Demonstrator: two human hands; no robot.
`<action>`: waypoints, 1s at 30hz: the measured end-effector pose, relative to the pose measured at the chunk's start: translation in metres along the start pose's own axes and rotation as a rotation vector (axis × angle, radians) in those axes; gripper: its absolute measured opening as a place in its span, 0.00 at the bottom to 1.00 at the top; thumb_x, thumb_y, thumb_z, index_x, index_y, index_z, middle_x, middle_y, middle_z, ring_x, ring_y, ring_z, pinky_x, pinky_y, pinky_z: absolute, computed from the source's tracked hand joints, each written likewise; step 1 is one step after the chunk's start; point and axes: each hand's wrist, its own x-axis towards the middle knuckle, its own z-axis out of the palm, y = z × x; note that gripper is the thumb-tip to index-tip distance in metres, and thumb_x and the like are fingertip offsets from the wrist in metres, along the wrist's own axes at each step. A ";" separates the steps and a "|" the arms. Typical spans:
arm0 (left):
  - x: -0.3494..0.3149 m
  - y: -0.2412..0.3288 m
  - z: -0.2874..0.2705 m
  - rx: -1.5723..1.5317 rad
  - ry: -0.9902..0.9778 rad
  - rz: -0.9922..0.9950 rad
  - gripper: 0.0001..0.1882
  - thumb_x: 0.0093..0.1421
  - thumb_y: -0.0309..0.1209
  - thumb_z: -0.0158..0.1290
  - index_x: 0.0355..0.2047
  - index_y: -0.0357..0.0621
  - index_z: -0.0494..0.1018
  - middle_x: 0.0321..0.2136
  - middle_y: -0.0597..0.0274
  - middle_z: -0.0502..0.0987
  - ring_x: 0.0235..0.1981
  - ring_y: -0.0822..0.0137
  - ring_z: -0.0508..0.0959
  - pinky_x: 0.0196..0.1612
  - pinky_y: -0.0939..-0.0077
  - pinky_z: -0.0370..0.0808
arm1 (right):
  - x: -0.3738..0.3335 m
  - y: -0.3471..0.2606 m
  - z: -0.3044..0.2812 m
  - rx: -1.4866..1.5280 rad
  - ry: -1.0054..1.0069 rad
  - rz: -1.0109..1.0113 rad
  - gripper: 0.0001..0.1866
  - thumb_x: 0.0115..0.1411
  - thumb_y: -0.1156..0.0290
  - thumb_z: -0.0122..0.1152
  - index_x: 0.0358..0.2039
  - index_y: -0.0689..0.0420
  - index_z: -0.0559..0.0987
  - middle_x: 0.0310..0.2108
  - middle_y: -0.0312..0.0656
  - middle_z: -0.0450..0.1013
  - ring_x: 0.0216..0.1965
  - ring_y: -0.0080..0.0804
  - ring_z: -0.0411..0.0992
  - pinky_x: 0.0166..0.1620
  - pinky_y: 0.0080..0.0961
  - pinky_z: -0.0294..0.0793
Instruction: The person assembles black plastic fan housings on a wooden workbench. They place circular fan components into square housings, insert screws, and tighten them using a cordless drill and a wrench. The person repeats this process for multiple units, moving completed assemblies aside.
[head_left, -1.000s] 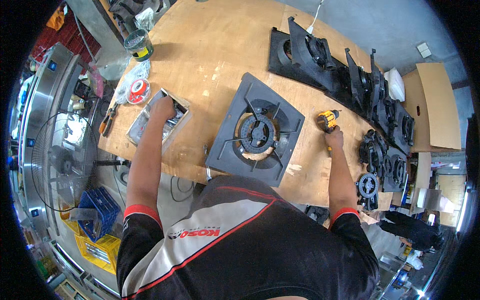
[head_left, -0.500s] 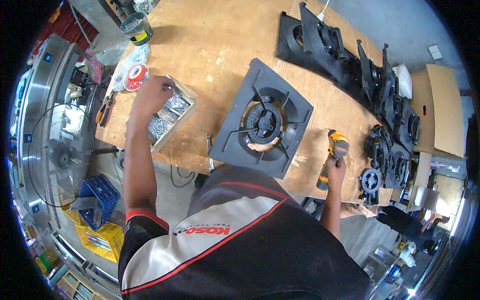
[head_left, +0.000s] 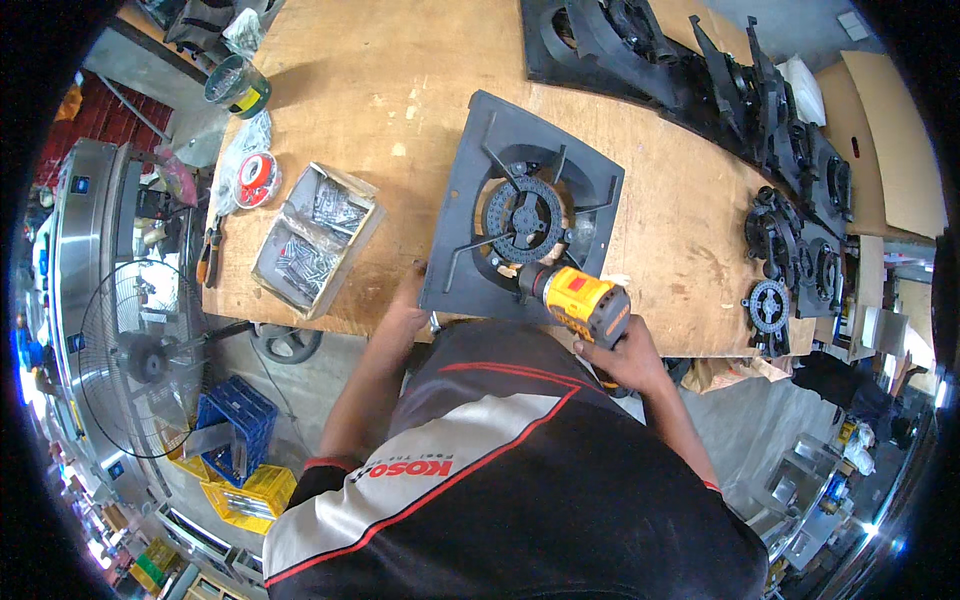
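Observation:
A black square gas burner frame (head_left: 462,185), with a round cast-iron burner (head_left: 523,222) in its middle, lies on the wooden table in front of me. My right hand (head_left: 628,358) grips a yellow and black cordless drill (head_left: 585,303). The drill's front end points left over the frame's near side; whether its tip touches anything is hidden. My left hand (head_left: 404,303) is at the frame's near left edge, its fingers mostly hidden. Close by that hand, the end of a wrench (head_left: 435,322) shows at the table's edge.
Left on the wooden table (head_left: 400,60) stands a box (head_left: 345,262) of screws, near pliers (head_left: 209,255), a red tape roll (head_left: 256,172) and a green tub (head_left: 238,88). Black burner parts (head_left: 690,80) line the right side. A fan (head_left: 142,357) stands left.
My left hand has left the screw box for the frame's near left edge. My right hand has brought the drill leftward over the frame. The view has shifted.

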 end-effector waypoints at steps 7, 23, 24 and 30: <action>0.032 0.025 0.051 0.206 -0.181 0.291 0.14 0.64 0.24 0.51 0.49 0.34 0.76 0.42 0.58 0.80 0.44 0.70 0.79 0.48 0.75 0.75 | 0.013 -0.014 -0.006 0.120 -0.066 0.151 0.21 0.56 0.67 0.70 0.48 0.64 0.81 0.43 0.45 0.81 0.44 0.27 0.77 0.51 0.28 0.75; 0.018 0.031 0.050 0.337 -0.186 0.415 0.16 0.61 0.25 0.54 0.50 0.34 0.75 0.43 0.58 0.80 0.44 0.70 0.78 0.48 0.74 0.75 | 0.030 -0.008 -0.012 -0.145 0.030 -0.071 0.25 0.49 0.64 0.70 0.46 0.63 0.81 0.37 0.53 0.81 0.40 0.43 0.81 0.46 0.36 0.78; 0.018 0.031 0.051 0.340 -0.187 0.419 0.16 0.61 0.25 0.55 0.50 0.34 0.75 0.43 0.58 0.80 0.44 0.70 0.78 0.48 0.74 0.75 | 0.033 -0.005 -0.017 -0.185 0.011 -0.076 0.25 0.49 0.63 0.70 0.46 0.63 0.81 0.37 0.53 0.81 0.40 0.44 0.81 0.46 0.37 0.78; 0.017 0.032 0.052 0.353 -0.176 0.445 0.17 0.60 0.26 0.56 0.50 0.34 0.75 0.43 0.58 0.79 0.44 0.70 0.78 0.48 0.74 0.75 | 0.042 -0.045 -0.021 -0.343 -0.137 -0.157 0.22 0.48 0.64 0.71 0.43 0.61 0.81 0.35 0.52 0.81 0.39 0.46 0.81 0.42 0.36 0.79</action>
